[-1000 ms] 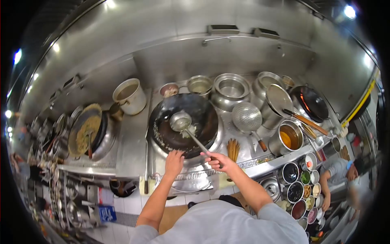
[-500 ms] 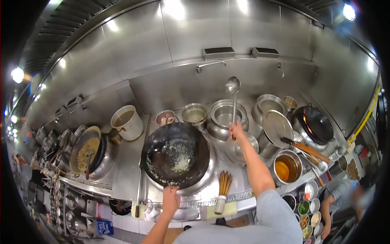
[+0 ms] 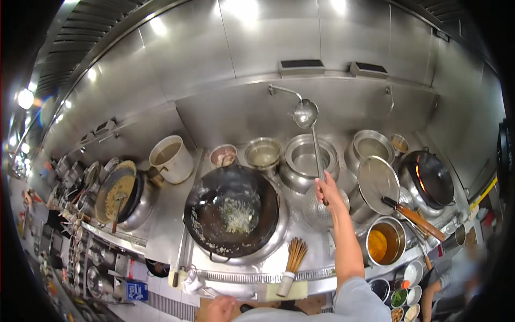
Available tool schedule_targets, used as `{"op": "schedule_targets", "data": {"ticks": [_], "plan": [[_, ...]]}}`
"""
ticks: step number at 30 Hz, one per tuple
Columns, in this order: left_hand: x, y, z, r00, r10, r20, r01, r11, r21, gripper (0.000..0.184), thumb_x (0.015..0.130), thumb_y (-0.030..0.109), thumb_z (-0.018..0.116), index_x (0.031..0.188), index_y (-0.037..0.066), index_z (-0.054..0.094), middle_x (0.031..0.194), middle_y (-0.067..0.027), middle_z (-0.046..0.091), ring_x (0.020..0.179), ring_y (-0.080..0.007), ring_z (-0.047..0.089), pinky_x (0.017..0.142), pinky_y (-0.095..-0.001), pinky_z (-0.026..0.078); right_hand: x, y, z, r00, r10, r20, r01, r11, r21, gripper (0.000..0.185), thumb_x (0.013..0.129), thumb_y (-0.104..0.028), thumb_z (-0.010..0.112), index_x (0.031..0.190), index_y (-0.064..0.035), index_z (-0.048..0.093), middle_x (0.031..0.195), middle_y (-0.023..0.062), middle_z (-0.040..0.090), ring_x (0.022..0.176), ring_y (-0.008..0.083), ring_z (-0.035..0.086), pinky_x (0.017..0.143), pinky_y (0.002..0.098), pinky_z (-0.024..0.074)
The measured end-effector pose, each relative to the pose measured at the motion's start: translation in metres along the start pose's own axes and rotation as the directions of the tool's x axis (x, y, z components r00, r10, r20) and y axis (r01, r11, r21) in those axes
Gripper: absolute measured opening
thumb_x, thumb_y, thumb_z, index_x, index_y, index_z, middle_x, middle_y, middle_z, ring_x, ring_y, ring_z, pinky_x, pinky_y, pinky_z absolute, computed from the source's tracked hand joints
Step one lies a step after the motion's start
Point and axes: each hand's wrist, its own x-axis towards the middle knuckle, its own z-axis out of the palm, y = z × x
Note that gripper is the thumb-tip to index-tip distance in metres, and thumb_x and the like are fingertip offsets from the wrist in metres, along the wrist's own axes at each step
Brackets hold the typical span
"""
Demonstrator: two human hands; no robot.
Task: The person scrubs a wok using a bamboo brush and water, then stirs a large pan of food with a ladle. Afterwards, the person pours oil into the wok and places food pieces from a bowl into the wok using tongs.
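My right hand (image 3: 328, 191) is closed around the handle of a metal ladle (image 3: 316, 145). The ladle's bowl is raised toward the back wall, close to the end of a faucet (image 3: 286, 91); whether they touch I cannot tell. Beneath the ladle stands a wide metal pot (image 3: 310, 155) of liquid. A black wok (image 3: 206, 206) sits on the burner to the left, with chopped pale and green bits (image 3: 237, 216) in its bottom. My left hand (image 3: 221, 308) is low at the bottom edge, away from the wok; its fingers are blurred and partly hidden.
A perforated strainer (image 3: 322, 210) lies below my right forearm. Right of it are a mesh sieve (image 3: 379, 180), a pot of orange liquid (image 3: 396, 241) and a wok over flame (image 3: 432, 180). A bamboo brush (image 3: 295, 257) stands in front. Another person's arm (image 3: 429, 298) shows beside ingredient bowls.
My left hand has left the wok's near handle and dropped toward my body. The ladle, still in my right hand, has come nearer the faucet. The camera view has shifted slightly.
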Motion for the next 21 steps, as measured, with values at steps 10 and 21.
{"op": "schedule_targets", "data": {"ticks": [10, 21], "plan": [[0.036, -0.017, 0.054, 0.840, 0.225, 0.493, -0.178, 0.974, -0.142, 0.022, 0.092, 0.020, 0.062, 0.109, 0.007, 0.065, 0.102, -0.0101, 0.066, 0.096, -0.0260, 0.063, 0.084, -0.0347, 0.049, 0.090, 0.109, -0.067, 0.847, 0.523, 0.094, -0.513, 0.762, 0.395, 0.023, 0.088, -0.012, 0.057, 0.067, -0.0064, 0.049, 0.055, 0.0000, 0.045, 0.044, 0.0095, 0.043, 0.040, 0.0259, 0.0339], [0.068, -0.073, 0.004, 0.872, 0.489, 0.034, -0.487, 0.857, 0.165, 0.024, 0.084, 0.009, 0.064, 0.108, 0.006, 0.063, 0.114, -0.0150, 0.058, 0.109, -0.0355, 0.055, 0.094, -0.0405, 0.045, -0.100, 0.031, 0.033, 0.878, 0.168, 0.448, -0.478, 0.337, 0.811, 0.028, 0.098, -0.011, 0.045, 0.113, 0.0127, 0.048, 0.071, 0.0004, 0.045, 0.048, 0.0048, 0.043, 0.041, 0.0225, 0.0341]]}}
